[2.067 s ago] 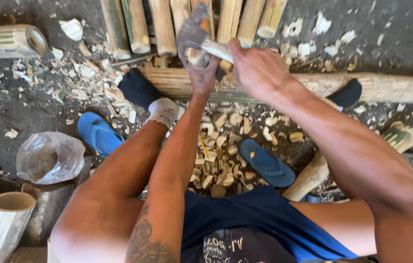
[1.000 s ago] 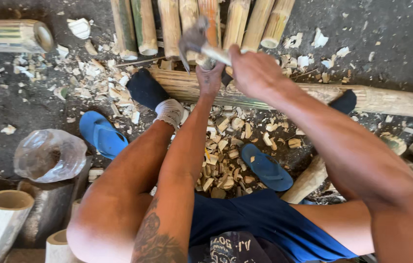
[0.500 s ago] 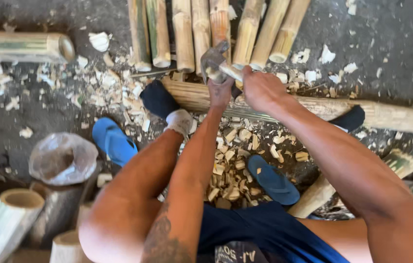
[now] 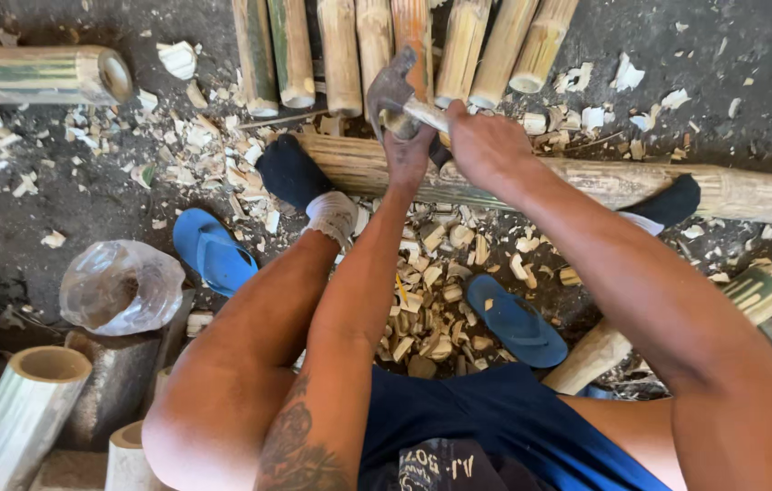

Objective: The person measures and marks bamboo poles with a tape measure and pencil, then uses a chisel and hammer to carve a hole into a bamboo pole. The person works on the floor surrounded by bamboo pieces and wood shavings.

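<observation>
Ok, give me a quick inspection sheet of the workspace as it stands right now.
Surface: dark ground, strewn with pale bamboo chips.
Job's things: hammer raised over a long bamboo pole lying across; both socked feet rest against the pole.
Clutter: row of cut bamboo lengths beyond the pole; bamboo tube sections at lower left; crumpled clear plastic bag; two blue flip-flops, off the feet.
Grippers: right hand grips the hammer handle; left hand is at the pole under the hammer head, what it holds is hidden.
Cables: nothing seen.
Surroundings: more bamboo pieces at right.
</observation>
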